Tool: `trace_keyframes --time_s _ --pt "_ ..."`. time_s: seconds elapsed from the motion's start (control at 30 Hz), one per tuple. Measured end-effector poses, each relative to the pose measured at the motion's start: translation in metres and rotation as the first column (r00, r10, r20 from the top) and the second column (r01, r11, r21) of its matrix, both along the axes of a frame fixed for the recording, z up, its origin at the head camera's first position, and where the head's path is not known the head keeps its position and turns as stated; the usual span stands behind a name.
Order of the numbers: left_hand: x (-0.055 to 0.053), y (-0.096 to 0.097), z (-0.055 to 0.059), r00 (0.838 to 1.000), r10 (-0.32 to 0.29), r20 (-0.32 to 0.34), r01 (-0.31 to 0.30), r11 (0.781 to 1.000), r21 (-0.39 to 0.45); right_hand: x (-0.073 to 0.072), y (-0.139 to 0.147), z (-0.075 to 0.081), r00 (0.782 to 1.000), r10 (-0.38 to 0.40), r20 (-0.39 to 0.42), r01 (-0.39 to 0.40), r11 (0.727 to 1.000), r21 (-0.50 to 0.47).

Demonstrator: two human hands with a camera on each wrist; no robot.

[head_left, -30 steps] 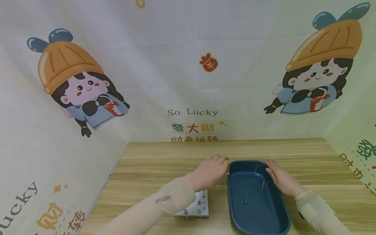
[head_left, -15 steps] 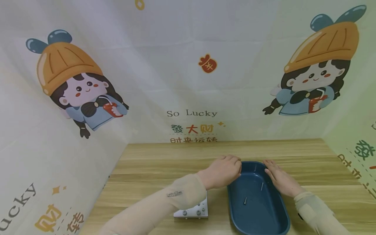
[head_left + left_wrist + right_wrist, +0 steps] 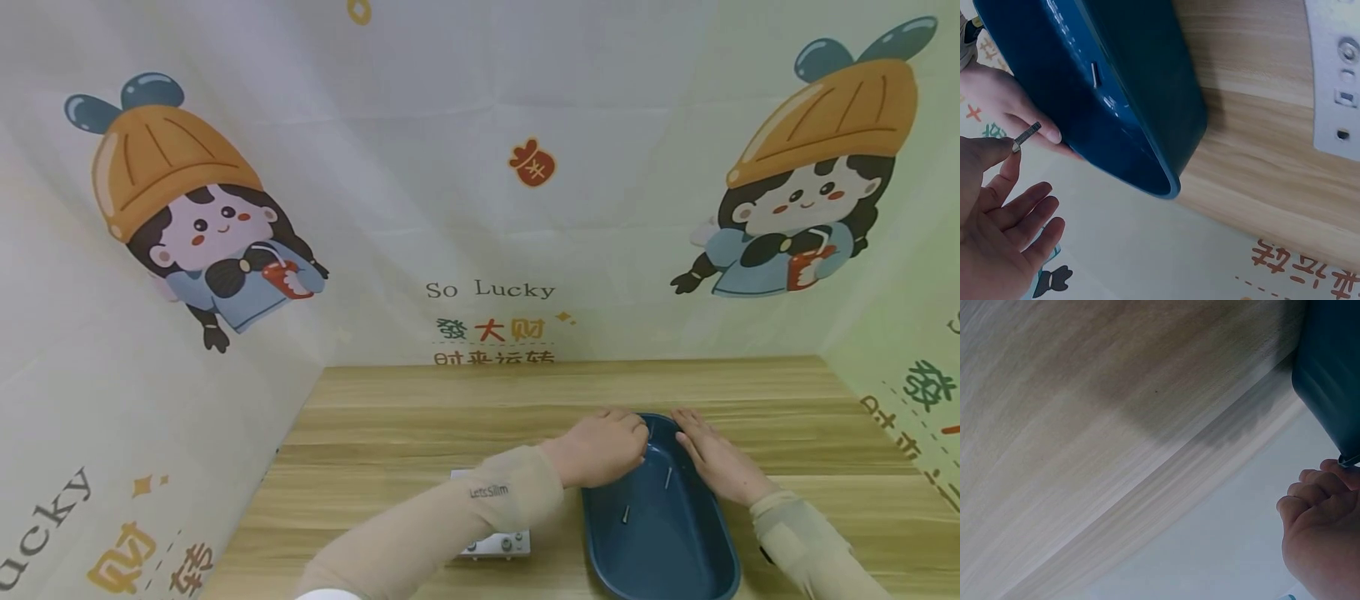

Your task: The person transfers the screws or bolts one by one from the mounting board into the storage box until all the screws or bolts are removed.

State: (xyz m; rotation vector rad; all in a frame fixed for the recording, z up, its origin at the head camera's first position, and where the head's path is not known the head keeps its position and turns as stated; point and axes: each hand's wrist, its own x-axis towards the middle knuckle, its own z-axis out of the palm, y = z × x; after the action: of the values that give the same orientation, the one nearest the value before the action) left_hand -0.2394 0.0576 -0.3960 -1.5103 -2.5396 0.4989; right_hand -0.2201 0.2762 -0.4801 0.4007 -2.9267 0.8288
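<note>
My left hand [image 3: 600,450] is over the far left end of a deep blue tray [image 3: 660,542]. In the left wrist view its thumb and index finger pinch a small metal screw [image 3: 1027,134], the other fingers loosely bent. My right hand [image 3: 723,462] holds the tray's far right rim, its fingers bent at the rim's outer side in the right wrist view. Inside the tray lie one screw [image 3: 626,514] near the middle and a second screw [image 3: 668,477] farther back. The left hand hides the tray's far left corner.
Left of the tray sits a silver metal block [image 3: 498,546] with round fittings and holes, partly covered by the left sleeve [image 3: 450,517]. All stand on a wood-grain table [image 3: 390,400]. Printed cloth [image 3: 615,250] encloses the back and sides.
My left hand has moved right, from beside the tray's left rim to over its far end. The right hand and the tray keep their places.
</note>
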Motion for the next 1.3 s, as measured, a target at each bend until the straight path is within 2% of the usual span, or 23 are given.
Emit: trace_keyframes --time_s 0.2,0.57,0.73,0.87,1.1,1.2,1.3 --pt "0.003 0.006 -0.004 1.000 0.007 0.017 -0.007 1.000 -0.026 0.000 0.000 -0.002 1.000 0.000 -0.001 0.000 1.000 -0.008" --pt "0.002 0.001 -0.014 1.000 0.001 0.030 -0.002 1.000 0.021 0.000 0.001 -0.004 1.000 -0.002 -0.004 0.002 1.000 -0.006" --pt "-0.001 -0.006 -0.010 1.000 -0.003 0.022 0.002 0.998 0.059 0.001 0.000 -0.004 1.000 0.000 -0.013 0.000 1.000 -0.006" --pt "-0.006 -0.018 0.002 0.999 0.015 0.050 -0.021 0.992 0.126 0.001 -0.001 -0.003 1.000 -0.002 -0.011 0.002 1.000 -0.006" --pt "-0.017 -0.049 0.020 0.986 0.075 0.149 -0.109 0.967 0.231 0.000 0.001 -0.003 1.000 -0.003 -0.025 0.003 1.000 0.001" --pt "-0.017 -0.068 0.024 0.981 0.092 0.172 -0.137 0.952 0.273 0.000 0.001 -0.003 1.000 0.000 -0.026 0.000 1.000 0.003" --pt "-0.018 -0.087 0.023 0.978 0.104 0.182 -0.157 0.938 0.310 0.000 0.001 -0.002 1.000 0.002 -0.022 -0.002 1.000 -0.001"
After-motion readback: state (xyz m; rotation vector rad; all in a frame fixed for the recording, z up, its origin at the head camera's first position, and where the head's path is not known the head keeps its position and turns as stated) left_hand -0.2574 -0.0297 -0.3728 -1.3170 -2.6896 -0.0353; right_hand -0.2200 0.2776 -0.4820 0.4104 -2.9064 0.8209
